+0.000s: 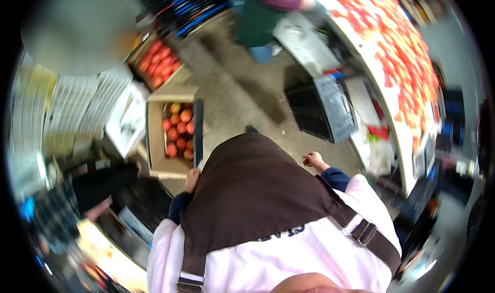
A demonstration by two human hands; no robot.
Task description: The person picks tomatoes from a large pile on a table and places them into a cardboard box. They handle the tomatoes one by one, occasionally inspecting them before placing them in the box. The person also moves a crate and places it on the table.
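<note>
My left hand (193, 180) hangs beside the near right corner of a cardboard box (156, 138); its fingers are turned away and blurred, so I cannot tell whether it touches the rim. Inside the box lie several round red and orange fruits (180, 130) that look like tomatoes. On the other side of my brown apron (258, 190), my right hand (314, 161) is held over the floor. Its fingers are curled in, and nothing shows in them.
Left, beyond the box, is another box of red fruit (158, 63) near stacked white crates (77, 102). A dark crate (322, 110) stands right, before a long table heaped with red fruit (394, 56). A person in a green apron (260, 22) is at its far end.
</note>
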